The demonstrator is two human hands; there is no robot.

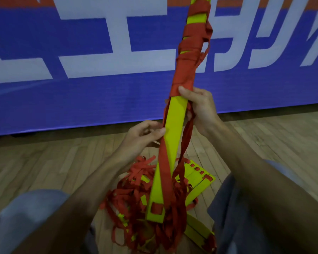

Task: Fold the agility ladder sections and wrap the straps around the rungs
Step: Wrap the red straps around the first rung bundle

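Head camera showed, nearest, grey-clad knees (35,208) either side of a loose heap (136,195) of red straps and yellow rungs on the wooden floor (44,158). Above it the left hand (145,133) pinched the left edge of an upright yellow rung bundle (174,121) where a red strap (164,173) ran down it, while the right hand (200,105) gripped the bundle higher, thumb on the lowest turn of the strap wrapping (187,57) covering its upper half. Behind stood a blue banner (81,99) with white lettering.

The rung bundle (174,125) stands between both hands, the strap pile (136,195) on the floor (44,162) near, the banner (81,98) far behind.
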